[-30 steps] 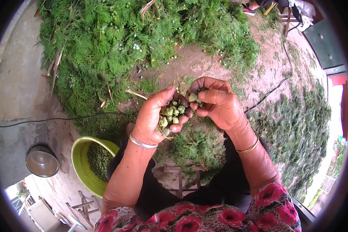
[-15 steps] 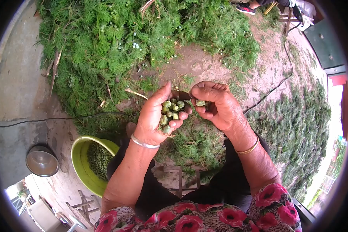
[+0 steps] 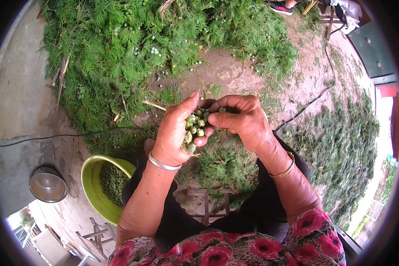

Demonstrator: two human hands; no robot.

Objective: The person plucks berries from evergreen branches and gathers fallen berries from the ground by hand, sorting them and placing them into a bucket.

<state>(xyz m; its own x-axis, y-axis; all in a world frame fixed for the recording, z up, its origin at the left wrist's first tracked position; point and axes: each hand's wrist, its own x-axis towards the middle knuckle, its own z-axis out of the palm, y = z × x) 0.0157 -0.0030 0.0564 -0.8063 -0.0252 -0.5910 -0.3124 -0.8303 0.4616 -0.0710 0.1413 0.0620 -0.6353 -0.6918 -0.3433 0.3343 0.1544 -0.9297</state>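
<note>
Several small, knobbly green seed cones lie in the cupped palm of my left hand, whose fingers curl around them. My right hand meets the left fingertips, its thumb and forefinger pinched together at the edge of the pile. A green cone shows between the right fingers, partly hidden by them. To the left of my left forearm stands a lime-green bucket, with many similar green cones inside.
Cut green conifer branches are heaped ahead, and more greenery lies spread at right. A metal bowl sits at left. A black cable crosses the ground. Another person's shoe is at the top right.
My right hand has moved left, from just beside the left fingers to right over the cones' edge, and its thumb has come down onto the pile. The left hand stays nearly still.
</note>
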